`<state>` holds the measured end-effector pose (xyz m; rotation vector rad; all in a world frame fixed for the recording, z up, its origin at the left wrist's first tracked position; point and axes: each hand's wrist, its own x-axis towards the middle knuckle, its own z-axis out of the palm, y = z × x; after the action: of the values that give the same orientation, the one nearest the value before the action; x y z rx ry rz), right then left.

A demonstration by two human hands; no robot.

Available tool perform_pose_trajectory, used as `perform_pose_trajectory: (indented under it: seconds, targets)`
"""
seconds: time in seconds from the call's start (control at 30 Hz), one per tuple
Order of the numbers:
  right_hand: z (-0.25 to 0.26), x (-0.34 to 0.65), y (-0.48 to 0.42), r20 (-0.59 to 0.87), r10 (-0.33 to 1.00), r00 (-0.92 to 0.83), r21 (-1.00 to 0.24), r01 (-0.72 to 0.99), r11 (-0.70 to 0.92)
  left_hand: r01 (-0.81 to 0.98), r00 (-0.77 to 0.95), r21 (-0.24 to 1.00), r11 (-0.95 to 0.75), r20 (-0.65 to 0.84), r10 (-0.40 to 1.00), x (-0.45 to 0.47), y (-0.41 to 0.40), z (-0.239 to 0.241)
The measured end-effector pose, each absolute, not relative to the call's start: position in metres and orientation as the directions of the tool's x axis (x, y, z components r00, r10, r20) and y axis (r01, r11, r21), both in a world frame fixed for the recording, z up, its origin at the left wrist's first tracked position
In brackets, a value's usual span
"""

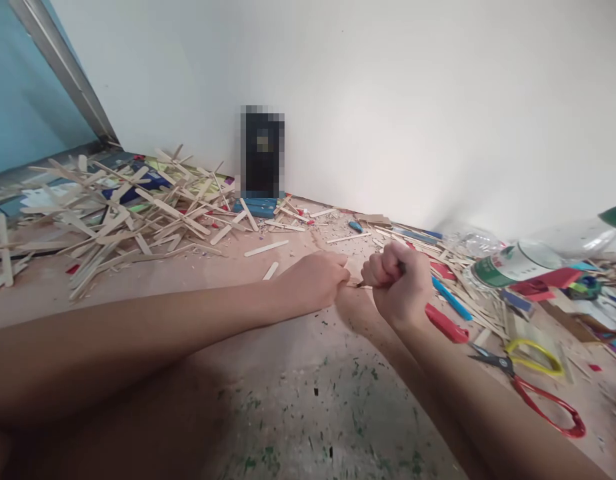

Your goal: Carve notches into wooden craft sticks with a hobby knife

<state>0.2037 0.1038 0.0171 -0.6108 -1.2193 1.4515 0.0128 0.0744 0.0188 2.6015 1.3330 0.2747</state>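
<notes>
My left hand (315,280) rests on the wooden tabletop (288,353), its fingers curled down and pressed together; what they pin or hold is hidden. Close to its right, my right hand (401,280) is closed in a fist held just above the surface. A small dark tip (361,285) pokes out low on the fist's left side, pointing towards the left fingertips. The rest of that object is covered by the fingers, so its kind is unclear. Past my left wrist lie loose craft sticks (266,248). A red handle-like piece (447,325) sits beside my right wrist.
A big heap of craft sticks (138,200) covers the back left. Scissors (503,363) with red and yellow handles lie at right. Behind them are a blue strip (452,299), a plastic bottle (518,267) on its side and scraps. A pixelated dark object (263,157) leans against the white wall (388,100).
</notes>
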Motion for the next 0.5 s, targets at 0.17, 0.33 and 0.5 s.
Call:
perform_pose_trajectory:
  seconds: [0.17, 0.33, 0.5]
  targets:
    - [0.022, 0.21, 0.113, 0.203, 0.937, -0.283, -0.899, -0.433, 0.064, 0.771, 0.582, 0.257, -0.583, 0.087, 0.808, 0.011, 0.074, 0.02]
    - [0.026, 0.22, 0.133, 0.125, 0.962, -0.244, -0.892, -0.453, 0.001, 0.742, 0.597, 0.268, -0.615, 0.152, 0.787, 0.011, 0.076, 0.017]
    - [0.028, 0.223, 0.14, 0.049, 0.978, -0.203, -0.882, -0.467, -0.053, 0.733, 0.603, 0.256, -0.631, 0.186, 0.776, 0.011, 0.076, 0.014]
